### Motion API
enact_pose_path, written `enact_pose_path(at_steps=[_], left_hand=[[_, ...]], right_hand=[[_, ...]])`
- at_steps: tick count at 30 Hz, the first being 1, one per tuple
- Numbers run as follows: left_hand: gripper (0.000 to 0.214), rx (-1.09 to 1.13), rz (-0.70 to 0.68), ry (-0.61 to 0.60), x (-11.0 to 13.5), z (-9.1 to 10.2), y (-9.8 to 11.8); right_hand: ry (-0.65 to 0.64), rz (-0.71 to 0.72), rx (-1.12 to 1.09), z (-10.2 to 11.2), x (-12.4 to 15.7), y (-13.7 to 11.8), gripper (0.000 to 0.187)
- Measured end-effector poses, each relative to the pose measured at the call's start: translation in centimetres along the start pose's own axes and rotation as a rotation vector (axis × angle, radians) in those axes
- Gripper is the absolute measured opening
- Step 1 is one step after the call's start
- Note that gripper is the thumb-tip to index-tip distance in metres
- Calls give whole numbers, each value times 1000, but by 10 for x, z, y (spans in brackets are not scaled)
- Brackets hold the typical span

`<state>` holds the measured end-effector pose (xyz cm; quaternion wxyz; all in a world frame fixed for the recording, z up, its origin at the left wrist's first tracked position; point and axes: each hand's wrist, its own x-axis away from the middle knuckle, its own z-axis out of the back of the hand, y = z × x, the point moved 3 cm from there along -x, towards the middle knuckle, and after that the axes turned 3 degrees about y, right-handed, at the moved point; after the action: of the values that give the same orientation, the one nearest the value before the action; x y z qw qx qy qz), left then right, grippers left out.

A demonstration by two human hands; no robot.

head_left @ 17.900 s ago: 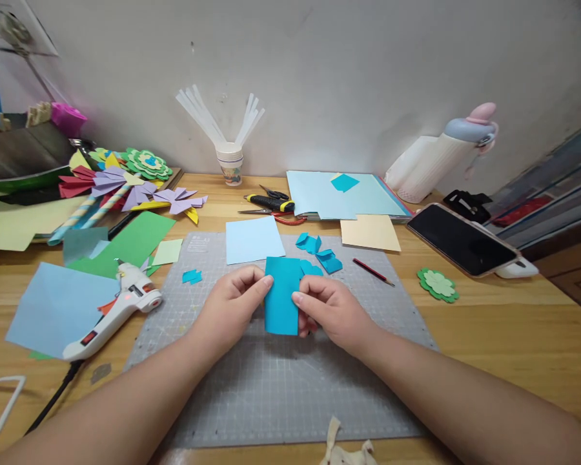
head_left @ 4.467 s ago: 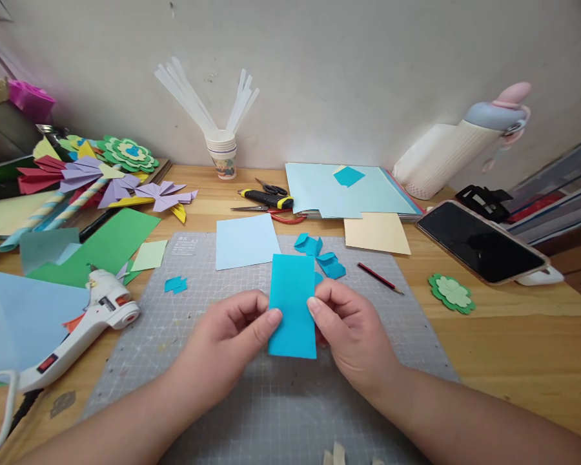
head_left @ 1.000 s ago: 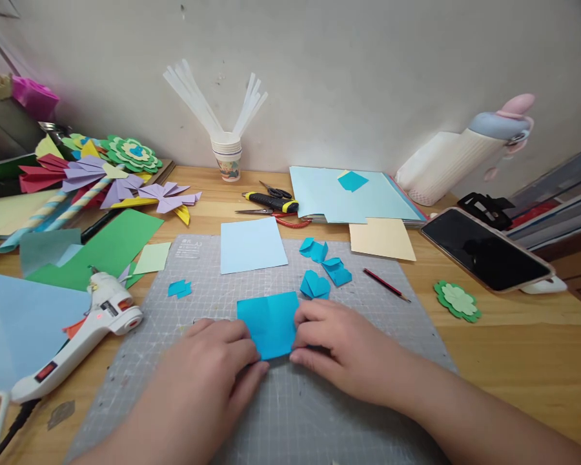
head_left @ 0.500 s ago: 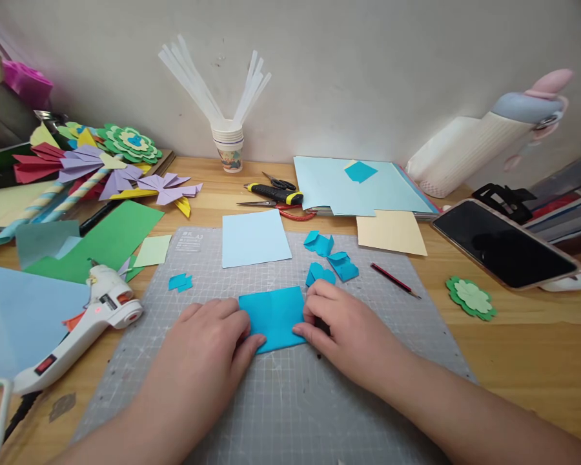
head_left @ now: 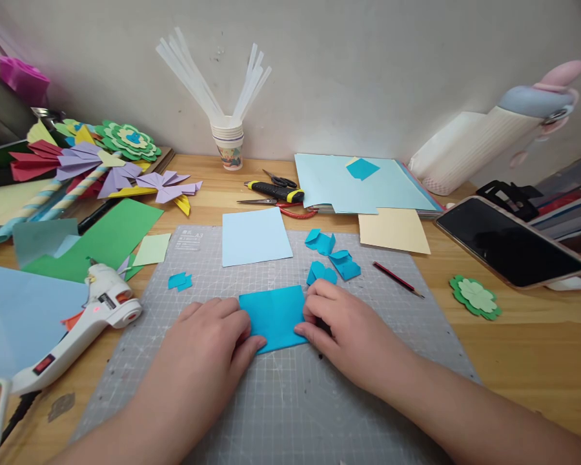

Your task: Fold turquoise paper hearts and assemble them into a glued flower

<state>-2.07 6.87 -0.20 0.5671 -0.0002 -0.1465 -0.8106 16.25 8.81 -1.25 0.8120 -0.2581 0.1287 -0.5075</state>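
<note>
A bright blue sheet of paper (head_left: 274, 318), folded into a rectangle with a faint crease down its middle, lies on the grey cutting mat (head_left: 281, 407). My left hand (head_left: 215, 339) grips its left end, thumb along the near edge and fingers curled over the side. At the other end, my right hand (head_left: 336, 320) pinches the right edge between thumb and curled fingers. Just beyond the right hand are several small folded blue paper pieces (head_left: 345, 264). Small blue scraps (head_left: 179, 281) sit on the mat to the left. A pale blue square sheet (head_left: 256, 237) lies farther back.
On the left rests a white hot glue gun (head_left: 90, 326) with its cord, near green paper (head_left: 101, 242) and paper flowers (head_left: 128, 142). Scissors and a utility knife (head_left: 275, 192) lie behind the mat. To the right are a pencil (head_left: 397, 279), a phone (head_left: 510, 240) and a green paper flower (head_left: 475, 297).
Both hands stay on the blue paper in nearly the same pose. The view has shifted very slightly; nothing else has visibly moved.
</note>
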Motion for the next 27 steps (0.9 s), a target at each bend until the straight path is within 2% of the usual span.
enact_pose_path(at_steps=[19,22,25,27], left_hand=[[27,10,-4,-2,2,-1,-1],[21,31,-1,23,3,-2,-2],[8,67,-64,104,2,-1,-1],[17,96,-164,125,2,-1,1]], right_hand=[[-17,-15,-30,1,-2,2,21],[-21,-16,-32,1,-2,1,21],[-26,-18,-23,0,-2,1,21],[-22,-16,-13,0,-2,1,20]])
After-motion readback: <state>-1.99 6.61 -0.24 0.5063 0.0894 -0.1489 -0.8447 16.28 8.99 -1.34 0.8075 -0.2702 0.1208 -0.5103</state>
